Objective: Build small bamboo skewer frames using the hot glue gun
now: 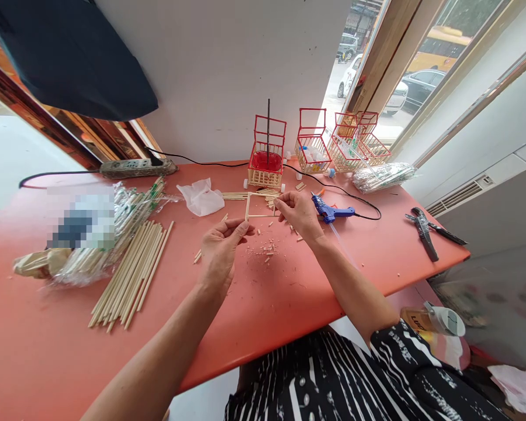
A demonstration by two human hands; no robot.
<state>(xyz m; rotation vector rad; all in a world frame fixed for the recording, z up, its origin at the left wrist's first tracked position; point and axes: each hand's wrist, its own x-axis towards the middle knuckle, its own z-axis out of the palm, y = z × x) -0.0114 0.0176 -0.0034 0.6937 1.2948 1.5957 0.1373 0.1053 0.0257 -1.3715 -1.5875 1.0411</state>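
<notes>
Between my hands is a small rectangular frame of thin wooden sticks, held up over the table. My left hand pinches its lower left corner between thumb and fingers. At its right side, my right hand is closed with the fingertips on the frame's right stick. Wood crumbs and short stick bits lie on the table below. Just right of my right hand rests a blue hot glue gun. Behind the frame stands a small stick basket with red-painted rails, holding a red dish and a dark upright stick.
Left on the red table lie a bundle of wooden sticks and plastic-wrapped packs. More stick baskets stand at the back right. Pliers lie near the right edge. A black cord runs from the power strip.
</notes>
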